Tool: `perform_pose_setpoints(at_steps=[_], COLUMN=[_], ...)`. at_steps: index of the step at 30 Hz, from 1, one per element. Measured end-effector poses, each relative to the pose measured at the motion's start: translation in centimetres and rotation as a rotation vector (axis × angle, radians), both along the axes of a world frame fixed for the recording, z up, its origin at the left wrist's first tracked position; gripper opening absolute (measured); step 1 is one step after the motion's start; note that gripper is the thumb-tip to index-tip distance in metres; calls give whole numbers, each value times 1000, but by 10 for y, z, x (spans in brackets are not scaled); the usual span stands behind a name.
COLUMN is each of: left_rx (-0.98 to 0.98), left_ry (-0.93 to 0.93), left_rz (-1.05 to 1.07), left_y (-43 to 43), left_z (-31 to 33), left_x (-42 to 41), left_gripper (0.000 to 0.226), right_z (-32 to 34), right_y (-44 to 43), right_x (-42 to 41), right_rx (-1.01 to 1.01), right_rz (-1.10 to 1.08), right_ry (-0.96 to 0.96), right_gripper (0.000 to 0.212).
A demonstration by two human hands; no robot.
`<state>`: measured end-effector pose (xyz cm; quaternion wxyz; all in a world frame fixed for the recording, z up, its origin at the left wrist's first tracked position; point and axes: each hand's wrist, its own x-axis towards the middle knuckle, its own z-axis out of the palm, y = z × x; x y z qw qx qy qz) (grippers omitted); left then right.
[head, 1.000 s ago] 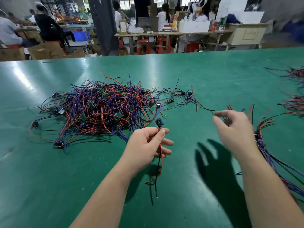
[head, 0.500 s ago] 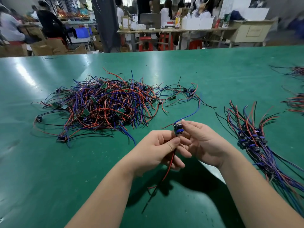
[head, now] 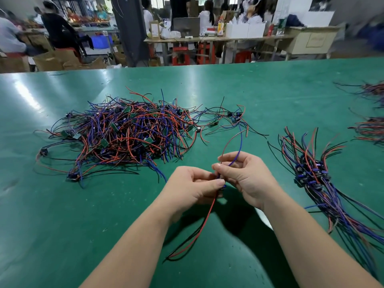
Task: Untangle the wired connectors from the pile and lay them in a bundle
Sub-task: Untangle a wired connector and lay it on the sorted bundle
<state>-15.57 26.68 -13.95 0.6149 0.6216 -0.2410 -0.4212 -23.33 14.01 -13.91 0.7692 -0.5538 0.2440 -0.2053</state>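
- Wired connector [head: 222,185]: one unit, raised off the table in front of the person, its small dark body mostly hidden between the two hands.
- Left hand [head: 191,189]: thumb and curled fingers pinch the connector body from the left, a narrow, closed hold.
- Right hand [head: 248,179]: fingertips pinch the upper wires just above the body, touching the left hand's thumb tip.
- Red and black leads [head: 197,231]: hang from the body toward the person, loose ends lying on the table.
- Blue and red leads [head: 239,142]: rise from the right hand and arch away toward the pile's right-hand fringe. Whether they are free of the strays there cannot be told.
- Long axis: near-left to far-right, with the body at the middle, in the grip.
- Pile [head: 124,134]: tangled red, blue and black wires with small green boards, ahead and to the left, apart from both hands.
- Bundle [head: 311,175]: sorted units to the right, connector bodies clustered, wires running far-left to near-right. The right hand is the nearer one, so the laying-down is likely a rightward carry, with the unit turned to match that line.
- Table [head: 207,84]: green top, glossy.
- Further bundles [head: 372,129]: at the far right edge.
- Background: workbenches, seated people, blurred.
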Motion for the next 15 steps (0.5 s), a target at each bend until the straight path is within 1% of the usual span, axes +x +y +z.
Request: perform_pose_setpoints(at_steps=[1,3,5,7,10,13,15], left_rx=[-3,-6,-24,-27,1,28,50], left_ry=[9,31,84,125,118,73,55], left_rz=[10,28,45,36,-59,-191,-285], left_y=[0,0,1,3,4,8,11], left_z=[0,0,2,3,6,9,11], left_x=[0,0,1,2,0,-1,-2], left_gripper=[11,12,12,7,4,3,4], right_z=[0,2,4,6,8,12,14], right_y=[0,-2,-7,-10,-14,-18,-25], right_x=[0,0,-3,-5,-7,-9,-11], right_rx=[19,119,187,124,9,9,44], right_rz=[8,60,120,137,113,103,56], right_ry=[-9,-58,-89,-61,4,23,9], right_gripper=[22,28,31,26,15,3,2])
